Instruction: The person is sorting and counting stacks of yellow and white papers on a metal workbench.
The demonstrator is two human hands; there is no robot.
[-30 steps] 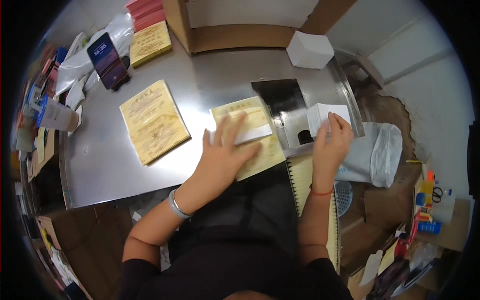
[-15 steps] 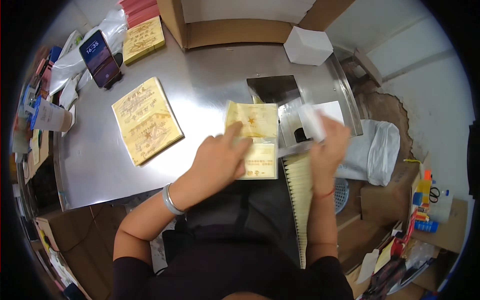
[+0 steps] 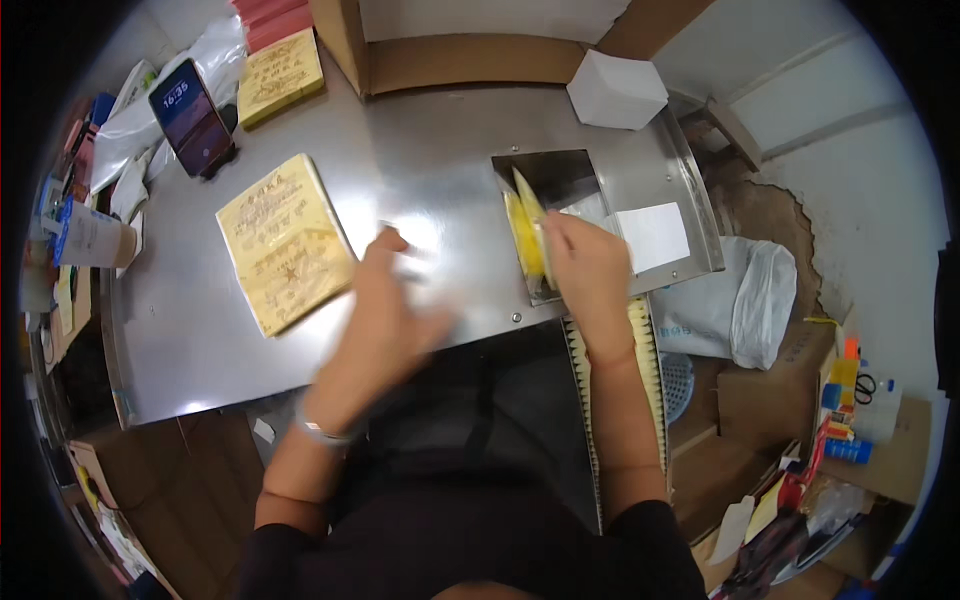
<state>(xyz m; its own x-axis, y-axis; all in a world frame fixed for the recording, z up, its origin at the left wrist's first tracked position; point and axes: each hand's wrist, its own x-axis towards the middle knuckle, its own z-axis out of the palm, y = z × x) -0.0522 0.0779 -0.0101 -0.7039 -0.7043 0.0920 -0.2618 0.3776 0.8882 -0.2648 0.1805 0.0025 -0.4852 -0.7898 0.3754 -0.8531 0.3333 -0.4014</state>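
My right hand [image 3: 590, 270] pinches a flat yellow packet [image 3: 530, 225], held on edge and tilted over the rectangular opening [image 3: 570, 175] in the metal table. Part of the packet is smeared by motion, and my fingers hide its near end. My left hand [image 3: 375, 320] is empty, thumb and index finger apart, blurred at the thumb. It hovers just right of a stack of yellow printed packets [image 3: 285, 240] lying on the table. Right beside the opening lies a white square pad [image 3: 652, 237].
The metal table [image 3: 430, 180] carries a phone on a stand [image 3: 190, 115], a second yellow stack [image 3: 280, 78], a cup [image 3: 95, 235] and a white folded block [image 3: 617, 92]. A cardboard box [image 3: 470, 65] stands behind. Cream strips with notched edges [image 3: 645, 350] hang below the table's front, near a white bag [image 3: 735, 300].
The yellow packet has left the table's front edge and is now in my right hand at the opening. The white item is out of my right hand. My left hand has moved left toward the stack.
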